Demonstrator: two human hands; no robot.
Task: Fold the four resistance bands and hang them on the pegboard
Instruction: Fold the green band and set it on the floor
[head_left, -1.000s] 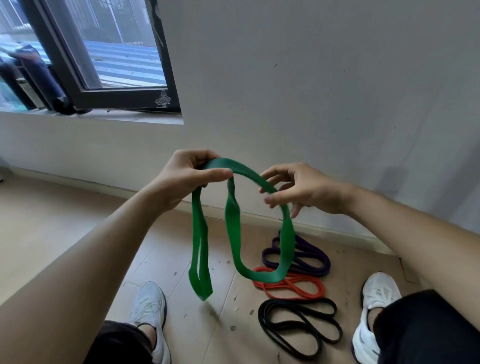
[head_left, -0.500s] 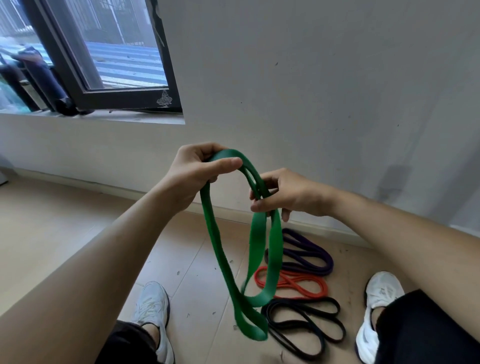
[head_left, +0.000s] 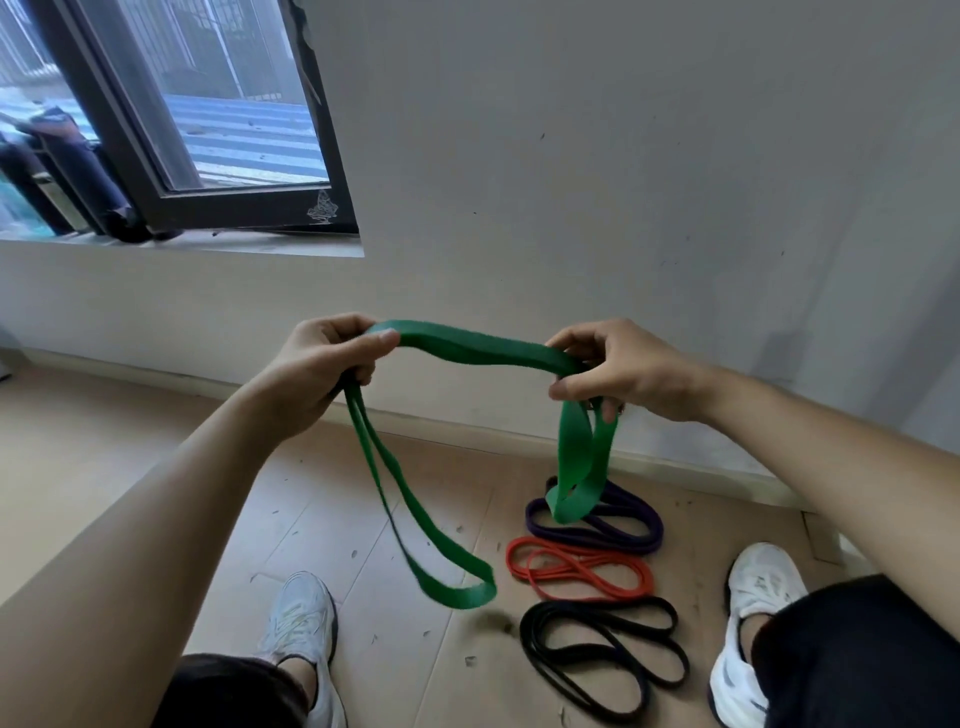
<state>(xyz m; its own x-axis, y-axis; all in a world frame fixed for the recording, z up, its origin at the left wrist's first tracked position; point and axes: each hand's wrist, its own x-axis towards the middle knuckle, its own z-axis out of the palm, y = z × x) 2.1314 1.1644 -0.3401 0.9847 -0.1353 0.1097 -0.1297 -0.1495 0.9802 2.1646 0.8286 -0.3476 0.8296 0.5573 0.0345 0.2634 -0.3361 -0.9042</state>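
A wide green resistance band (head_left: 475, 349) stretches between my two hands at chest height. My left hand (head_left: 317, 364) grips its left end, from which a long loop hangs down toward the floor. My right hand (head_left: 618, 371) pinches the right end, where a shorter doubled loop dangles. On the floor below lie a purple band (head_left: 605, 525), a red band (head_left: 582, 569) and a black band (head_left: 608, 644), each coiled loosely. No pegboard is in view.
A plain grey wall (head_left: 623, 182) stands just ahead, with a dark-framed window (head_left: 218, 156) at upper left. My two white shoes (head_left: 301, 623) (head_left: 753, 597) flank the bands on the light wooden floor (head_left: 104, 426), which is scattered with small debris.
My hands have drawn apart, spreading the green band's top into a near-level span. The hanging part now falls as two separate loops, one under each hand.
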